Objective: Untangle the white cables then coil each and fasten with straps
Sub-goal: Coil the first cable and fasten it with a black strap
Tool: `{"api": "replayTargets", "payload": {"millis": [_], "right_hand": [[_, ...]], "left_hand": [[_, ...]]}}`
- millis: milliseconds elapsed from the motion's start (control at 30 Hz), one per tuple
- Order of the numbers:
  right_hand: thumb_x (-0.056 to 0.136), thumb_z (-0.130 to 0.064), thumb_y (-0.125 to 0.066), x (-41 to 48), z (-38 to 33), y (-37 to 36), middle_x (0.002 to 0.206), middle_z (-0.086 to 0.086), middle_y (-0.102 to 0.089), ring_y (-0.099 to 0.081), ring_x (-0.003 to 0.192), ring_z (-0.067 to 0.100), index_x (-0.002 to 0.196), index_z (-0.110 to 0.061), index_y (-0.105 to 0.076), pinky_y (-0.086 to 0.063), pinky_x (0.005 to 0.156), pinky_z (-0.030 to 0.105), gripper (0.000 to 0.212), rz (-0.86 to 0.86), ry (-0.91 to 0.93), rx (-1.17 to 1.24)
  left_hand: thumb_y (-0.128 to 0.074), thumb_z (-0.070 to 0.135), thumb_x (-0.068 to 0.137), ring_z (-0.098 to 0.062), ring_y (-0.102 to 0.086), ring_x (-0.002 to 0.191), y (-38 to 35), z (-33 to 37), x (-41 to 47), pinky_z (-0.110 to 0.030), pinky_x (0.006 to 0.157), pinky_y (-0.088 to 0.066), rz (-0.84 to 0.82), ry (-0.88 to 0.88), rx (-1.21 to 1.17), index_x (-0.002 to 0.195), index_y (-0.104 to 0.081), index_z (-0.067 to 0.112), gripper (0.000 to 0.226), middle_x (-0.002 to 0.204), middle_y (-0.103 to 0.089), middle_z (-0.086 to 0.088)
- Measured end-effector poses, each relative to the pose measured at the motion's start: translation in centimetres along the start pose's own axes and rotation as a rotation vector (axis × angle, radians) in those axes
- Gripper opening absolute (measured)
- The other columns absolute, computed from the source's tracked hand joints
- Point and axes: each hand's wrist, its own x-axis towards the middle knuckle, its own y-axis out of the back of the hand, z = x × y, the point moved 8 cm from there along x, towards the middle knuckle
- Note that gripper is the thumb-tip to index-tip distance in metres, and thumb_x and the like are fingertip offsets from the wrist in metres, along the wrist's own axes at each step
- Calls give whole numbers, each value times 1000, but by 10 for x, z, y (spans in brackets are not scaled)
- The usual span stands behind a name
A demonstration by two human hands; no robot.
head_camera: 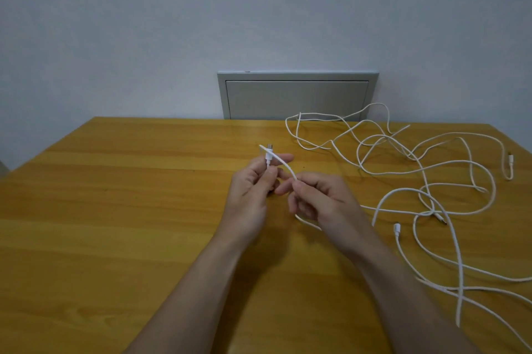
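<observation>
Our left hand [253, 192] pinches the plug [269, 152] of 1 cable [283, 164]; our right hand [319, 198] pinches that cable just beside it. The other white cables [426, 169] sprawl rightward on the table [115, 209], seemingly crossed. Coiling now could drag those crossings into a knot.

The cables [403, 190] were white, one plug [269, 147] tipped silver; the table [129, 209] was honey-yellow wood with darker brown grain streaks running lengthwise; the wall [172, 22] was plain pale blue-grey; the wall panel [296, 98] was mid-grey with a lighter grey inset.
</observation>
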Motion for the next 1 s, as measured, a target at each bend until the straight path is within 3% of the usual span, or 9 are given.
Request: {"api": "replayTargets", "payload": {"millis": [100,200,333,467,567,700,833,933,1000], "right_hand": [[102,-15,-50,-1,-5,-6,70,-3,-65,-47,57,1,93,-10,-74,-35,60,17,26,-30,61,-89],[104,-14,-52,-3,-7,-6,66,-3,-64,-49,56,2,98,-18,-73,-36,59,18,22,-32,110,-186],[102,-19,-59,-4,-9,-3,61,-7,-62,-49,56,2,95,-28,-76,-39,57,26,21,40,147,-282],[101,-18,-56,-4,-10,10,76,-9,-72,-65,73,10,89,-22,-78,-49,65,29,25,119,104,-235],[102,-11,-56,-4,-10,7,75,-9,-67,-59,66,4,101,-21,-77,-40,62,16,23,83,123,-289],[102,-19,-60,-5,-12,2,64,-15,-60,-52,59,5,97,-24,-76,-40,57,24,18,104,145,-283],[99,-24,-57,-6,-12,13,70,-3,-67,-60,67,20,84,-24,-75,-47,62,40,23,229,92,-246],[103,-12,-54,-5,-8,17,76,-14,-67,-59,68,6,91,-21,-74,-42,60,24,25,213,64,-245],[104,-13,-54,-4,-7,15,69,-10,-58,-48,57,3,97,-22,-74,-34,55,16,23,178,66,-232]], "left_hand": [[-49,9,107,-13,-69,110,1,8,-2,-25,93,-51,36,-49,95,120,-72,8,27,110,-77,-3],[-48,10,107,-1,-68,97,3,17,-5,-16,82,-50,57,-88,134,124,-71,9,29,98,-77,8],[-44,17,109,-15,-72,97,8,20,-5,-23,76,-55,39,-149,203,130,-67,14,31,109,-76,-3],[-43,24,108,-13,-71,85,17,21,-2,-28,57,-51,147,-245,442,95,-76,11,38,123,-71,6],[-42,24,107,-12,-70,82,13,23,-2,-28,60,-51,123,-286,461,82,-75,25,41,96,-75,4],[-46,32,106,1,-62,67,8,30,-5,-22,66,-44,106,-321,560,65,-59,33,42,63,-63,7],[-44,15,106,-12,-54,75,12,40,-6,-21,68,-39,156,-389,619,67,-57,17,41,77,-53,-1],[-44,6,101,-14,-50,79,9,41,-7,-17,69,-38,104,-364,515,70,-57,7,33,86,-49,-6],[-42,10,104,-16,-50,75,7,38,-6,-26,67,-41,71,-372,518,77,-56,7,31,84,-51,-3]]}}
